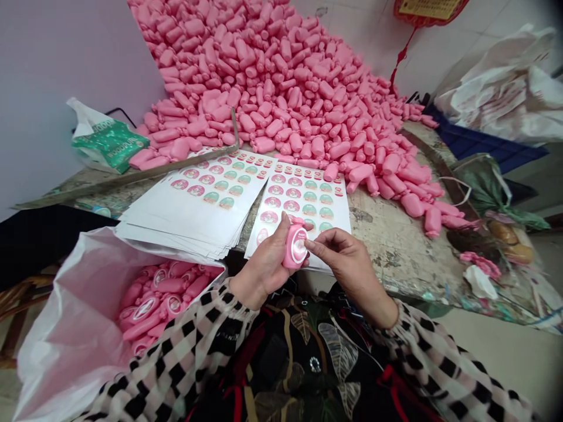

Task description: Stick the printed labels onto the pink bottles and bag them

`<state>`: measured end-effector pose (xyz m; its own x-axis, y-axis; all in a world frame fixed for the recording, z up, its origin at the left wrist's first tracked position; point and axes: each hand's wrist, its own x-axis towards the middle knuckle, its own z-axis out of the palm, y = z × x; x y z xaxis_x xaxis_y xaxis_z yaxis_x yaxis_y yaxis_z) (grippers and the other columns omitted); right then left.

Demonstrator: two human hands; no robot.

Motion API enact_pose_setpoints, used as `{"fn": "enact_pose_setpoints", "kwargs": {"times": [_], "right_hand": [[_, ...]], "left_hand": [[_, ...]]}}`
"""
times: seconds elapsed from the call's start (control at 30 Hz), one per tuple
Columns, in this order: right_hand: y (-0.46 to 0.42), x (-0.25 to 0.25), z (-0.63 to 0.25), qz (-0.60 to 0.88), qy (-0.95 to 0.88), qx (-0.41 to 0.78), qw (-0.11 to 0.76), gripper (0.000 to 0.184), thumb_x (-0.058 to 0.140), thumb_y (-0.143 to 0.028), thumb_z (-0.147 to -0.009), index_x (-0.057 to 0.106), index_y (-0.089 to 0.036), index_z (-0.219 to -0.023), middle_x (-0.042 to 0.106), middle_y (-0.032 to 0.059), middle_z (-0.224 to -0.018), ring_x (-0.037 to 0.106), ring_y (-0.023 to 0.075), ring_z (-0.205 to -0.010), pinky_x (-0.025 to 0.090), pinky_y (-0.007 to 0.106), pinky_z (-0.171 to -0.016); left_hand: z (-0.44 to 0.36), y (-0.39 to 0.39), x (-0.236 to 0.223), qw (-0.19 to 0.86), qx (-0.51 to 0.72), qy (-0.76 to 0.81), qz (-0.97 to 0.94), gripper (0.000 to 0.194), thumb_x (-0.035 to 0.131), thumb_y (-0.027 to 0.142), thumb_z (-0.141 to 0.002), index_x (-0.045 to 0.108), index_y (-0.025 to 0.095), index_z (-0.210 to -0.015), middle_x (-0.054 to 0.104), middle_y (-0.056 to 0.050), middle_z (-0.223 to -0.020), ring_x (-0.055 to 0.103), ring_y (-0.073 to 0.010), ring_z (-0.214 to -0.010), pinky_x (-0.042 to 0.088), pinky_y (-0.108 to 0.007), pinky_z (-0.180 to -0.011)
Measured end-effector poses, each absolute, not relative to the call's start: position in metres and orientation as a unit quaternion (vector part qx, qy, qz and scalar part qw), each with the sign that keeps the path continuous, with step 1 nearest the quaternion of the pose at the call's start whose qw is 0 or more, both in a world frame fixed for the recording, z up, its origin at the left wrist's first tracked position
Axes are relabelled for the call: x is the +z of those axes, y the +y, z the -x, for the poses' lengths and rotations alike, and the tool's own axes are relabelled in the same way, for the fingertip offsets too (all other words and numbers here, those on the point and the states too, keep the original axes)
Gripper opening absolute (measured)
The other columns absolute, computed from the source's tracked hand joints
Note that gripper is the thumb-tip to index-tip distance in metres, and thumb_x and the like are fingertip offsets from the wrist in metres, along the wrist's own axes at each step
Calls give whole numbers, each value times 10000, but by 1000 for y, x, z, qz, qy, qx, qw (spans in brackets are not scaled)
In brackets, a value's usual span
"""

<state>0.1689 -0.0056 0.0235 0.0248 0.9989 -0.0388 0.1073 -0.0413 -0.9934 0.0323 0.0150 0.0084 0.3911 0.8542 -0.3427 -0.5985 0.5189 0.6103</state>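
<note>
My left hand (266,264) is wrapped round a small pink plastic bottle (290,258), holding it tilted above the front edge of the table. An oval pink-and-white sticker (299,244) lies on the bottle's front face. With thumb and forefinger pinched together, my right hand (347,261) touches the sticker's right edge. Just beyond my hands is a sheet of stickers (281,181), with pink ovals on its left and green ones towards its right. A thicker stack of sticker sheets (193,211) lies to its left.
A huge heap of pink bottles (281,88) covers the table's back. At my left, a white sack (74,305) holds stickered bottles. A metal bar (145,170) crosses the sheet stack. A green-and-white package (105,140) stands at far left; a blue crate (484,138) is at right.
</note>
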Motion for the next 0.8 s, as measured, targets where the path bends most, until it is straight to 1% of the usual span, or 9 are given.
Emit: {"fn": "enact_pose_setpoints", "kwargs": {"times": [0.07,0.27,0.43,0.5,0.57,0.63,0.7,0.73,0.8], "right_hand": [[-6,24,-168,539,-509,484,465,230,725,-390,-676,604,-195,-667,600,-26,-650,537,122,-602,438,279,-616],[-5,20,-167,540,-513,484,460,255,730,-412,-671,607,-190,-677,606,-18,-657,538,126,-615,437,279,-619],[-4,15,-167,542,-522,478,452,252,714,-412,-691,593,-192,-679,610,-16,-654,547,131,-612,441,283,-620],[-5,14,-167,541,-527,479,448,240,696,-406,-713,582,-197,-688,604,-21,-640,551,131,-594,439,278,-602],[-6,14,-170,554,-560,439,432,216,664,-395,-749,585,-200,-702,604,-16,-652,558,135,-614,431,274,-606],[-8,15,-176,573,-628,351,393,182,627,-377,-785,608,-205,-728,615,0,-709,564,144,-678,417,276,-638],[-7,15,-183,589,-681,258,351,173,603,-377,-805,633,-214,-760,616,9,-774,555,147,-721,398,280,-665],[-6,14,-185,598,-687,232,341,180,606,-393,-802,639,-218,-776,612,9,-788,546,145,-718,391,279,-663],[-5,12,-186,616,-660,244,353,223,646,-440,-761,635,-226,-821,590,-2,-755,518,137,-670,382,269,-626]], "left_hand": [[-33,15,8,809,449,322,-202,397,537,571,-804,601,208,-953,559,-20,-1029,539,-89,-637,486,-222,-484],[-34,15,5,802,453,321,-220,432,530,598,-791,580,209,-972,547,-25,-960,528,-91,-628,475,-216,-490],[-34,15,4,804,443,325,-226,497,495,628,-793,564,188,-1013,521,-20,-813,512,-97,-617,466,-210,-500],[-32,15,5,809,428,322,-241,510,486,632,-796,550,187,-1037,520,-20,-794,526,-108,-626,471,-220,-505],[-27,14,5,816,398,315,-278,459,541,572,-799,534,193,-1057,531,-19,-804,548,-117,-643,482,-234,-527],[-21,13,6,820,362,310,-317,398,645,430,-782,510,202,-1078,540,-7,-794,562,-117,-636,489,-245,-552],[-14,11,6,821,341,311,-336,412,692,290,-758,481,207,-1102,553,3,-779,568,-112,-614,491,-254,-570],[-12,11,7,823,335,313,-336,419,696,245,-749,472,205,-1101,560,4,-774,572,-112,-606,496,-263,-584],[-11,9,8,827,329,319,-327,417,691,183,-731,457,199,-1077,575,7,-768,589,-114,-608,509,-286,-632]]}}
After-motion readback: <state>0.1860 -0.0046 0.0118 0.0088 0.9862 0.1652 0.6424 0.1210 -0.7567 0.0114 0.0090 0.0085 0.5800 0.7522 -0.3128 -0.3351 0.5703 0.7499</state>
